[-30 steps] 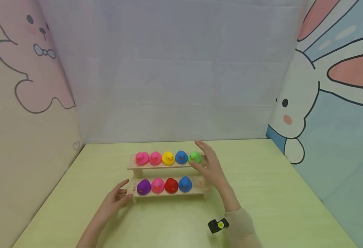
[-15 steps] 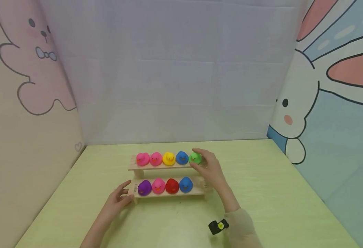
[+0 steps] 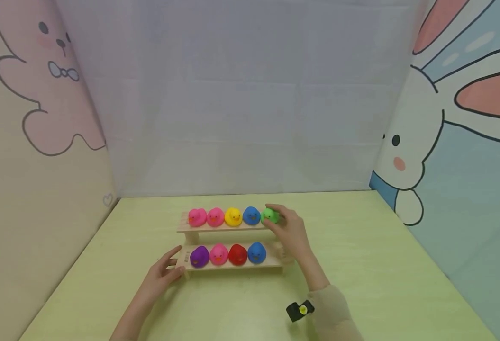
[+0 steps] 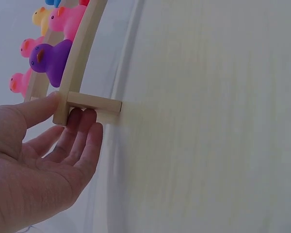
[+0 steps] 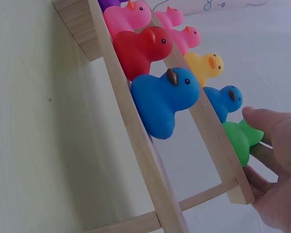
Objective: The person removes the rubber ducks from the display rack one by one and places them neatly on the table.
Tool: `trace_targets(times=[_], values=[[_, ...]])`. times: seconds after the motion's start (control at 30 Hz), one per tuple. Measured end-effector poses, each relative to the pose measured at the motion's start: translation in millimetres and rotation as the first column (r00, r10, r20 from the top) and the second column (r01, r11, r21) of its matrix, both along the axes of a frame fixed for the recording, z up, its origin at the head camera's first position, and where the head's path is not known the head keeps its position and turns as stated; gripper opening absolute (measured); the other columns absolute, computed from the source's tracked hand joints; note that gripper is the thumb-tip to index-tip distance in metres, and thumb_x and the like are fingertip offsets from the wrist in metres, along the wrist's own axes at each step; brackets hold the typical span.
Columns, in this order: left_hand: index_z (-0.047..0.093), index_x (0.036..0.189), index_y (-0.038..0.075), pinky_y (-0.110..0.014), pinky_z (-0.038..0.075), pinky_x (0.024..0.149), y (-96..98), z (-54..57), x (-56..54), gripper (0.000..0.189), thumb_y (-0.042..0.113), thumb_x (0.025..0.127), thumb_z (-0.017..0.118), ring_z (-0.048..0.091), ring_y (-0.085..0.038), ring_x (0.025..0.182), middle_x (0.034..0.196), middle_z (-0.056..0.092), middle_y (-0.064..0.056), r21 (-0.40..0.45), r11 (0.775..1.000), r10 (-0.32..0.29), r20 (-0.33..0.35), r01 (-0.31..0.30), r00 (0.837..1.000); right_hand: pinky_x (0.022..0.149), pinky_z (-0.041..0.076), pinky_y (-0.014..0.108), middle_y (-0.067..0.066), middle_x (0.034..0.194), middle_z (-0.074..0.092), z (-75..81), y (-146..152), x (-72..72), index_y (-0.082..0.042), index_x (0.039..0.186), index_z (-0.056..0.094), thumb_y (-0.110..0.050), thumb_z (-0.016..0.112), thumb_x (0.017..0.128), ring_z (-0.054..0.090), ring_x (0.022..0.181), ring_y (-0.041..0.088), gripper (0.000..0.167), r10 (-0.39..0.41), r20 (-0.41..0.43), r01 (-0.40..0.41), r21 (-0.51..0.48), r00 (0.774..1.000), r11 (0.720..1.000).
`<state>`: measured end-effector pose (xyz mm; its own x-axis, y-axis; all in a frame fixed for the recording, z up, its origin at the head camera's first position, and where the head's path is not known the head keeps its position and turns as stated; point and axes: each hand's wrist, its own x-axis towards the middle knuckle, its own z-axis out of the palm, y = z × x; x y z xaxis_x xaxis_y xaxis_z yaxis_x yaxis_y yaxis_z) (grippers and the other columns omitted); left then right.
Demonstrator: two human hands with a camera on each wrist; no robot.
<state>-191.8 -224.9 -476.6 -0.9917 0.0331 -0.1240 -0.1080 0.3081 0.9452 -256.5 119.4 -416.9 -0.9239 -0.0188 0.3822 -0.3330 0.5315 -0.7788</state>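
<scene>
A two-tier wooden rack (image 3: pixel 222 228) carries a row of rubber ducks on each step. At the right end of the upper row, the thumb and fingers of my right hand (image 3: pixel 291 232) pinch a green rubber duck (image 3: pixel 269 216). In the right wrist view, the thumb is by this duck's head and the fingers curl behind it, partly hidden. My left hand (image 4: pixel 43 155) grips the rack's left end, thumb at the lower step's edge and fingers curled beneath. Nearest to it sits a purple rubber duck (image 4: pixel 51 62).
Left of the green duck stand blue (image 3: pixel 251 216), yellow (image 3: pixel 233 217) and two pink ducks. The lower row also holds pink (image 3: pixel 218 254), red (image 3: pixel 237 255) and blue (image 3: pixel 256 253) ducks. A light green table (image 3: pixel 373 265) extends around the rack, with a white backdrop (image 3: pixel 241 104) behind.
The right hand's raised, spread fingers have come down and closed around the green duck. The left hand has stayed at the rack's end, and the ducks stand in the same order.
</scene>
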Motion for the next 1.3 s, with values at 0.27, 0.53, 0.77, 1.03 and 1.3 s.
trace_targets(times=[0.27,0.53,0.77,1.03,1.3], values=[[0.035,0.153,0.012,-0.031,0.058,0.090,-0.4,-5.4,4.4,0.061,0.008,0.098,0.059,0.066,-0.029,0.112,0.132,0.057,-0.026,0.021,0.999,0.047,0.003,-0.047,0.999,0.103,0.047,0.051,0.006,0.126,0.069,-1.7,-3,-0.2,-0.021,0.125,0.067,-0.027,0.077,0.086,0.060,0.119,0.031,0.040,-0.005,-0.007,0.004,-0.023,1.000,1.000],[0.035,0.153,0.011,-0.031,0.058,0.090,1.8,-7.2,1.8,0.062,0.011,0.097,0.060,0.067,-0.029,0.112,0.133,0.057,-0.026,0.016,0.999,0.052,0.007,-0.052,0.999,0.105,0.047,0.052,0.006,0.126,0.069,-2.8,-1,-1.4,-0.021,0.125,0.067,-0.026,0.076,0.087,0.060,0.122,0.032,0.040,-0.007,-0.009,0.007,-0.026,1.000,1.000],[0.037,0.152,0.012,-0.030,0.059,0.087,1.2,-3.3,1.4,0.061,0.008,0.096,0.060,0.068,-0.027,0.109,0.131,0.058,-0.026,-0.001,0.998,0.056,0.012,-0.056,0.998,0.105,0.047,0.051,0.006,0.126,0.069,-2.0,0,-2.3,-0.021,0.126,0.066,-0.028,0.075,0.088,0.060,0.121,0.031,0.040,0.007,-0.009,-0.007,-0.018,1.000,1.000],[0.035,0.153,0.010,-0.030,0.059,0.086,-0.7,-1.9,-0.4,0.062,0.009,0.096,0.062,0.068,-0.023,0.105,0.128,0.058,-0.025,-0.005,1.000,0.018,0.015,-0.018,1.000,0.105,0.047,0.052,0.007,0.127,0.069,-1.3,3,-1.0,-0.021,0.128,0.065,-0.024,0.073,0.089,0.059,0.122,0.032,0.039,0.041,0.006,-0.041,-0.002,0.999,0.999],[0.033,0.153,0.008,-0.033,0.059,0.088,0.3,6.6,-1.7,0.063,0.003,0.095,0.059,0.068,-0.025,0.104,0.128,0.057,-0.027,-0.016,1.000,-0.007,0.026,0.008,1.000,0.108,0.045,0.054,0.007,0.131,0.067,0.0,8,-1.4,-0.019,0.131,0.063,-0.024,0.070,0.092,0.057,0.125,0.033,0.040,0.098,-0.007,-0.098,0.028,0.995,0.995]])
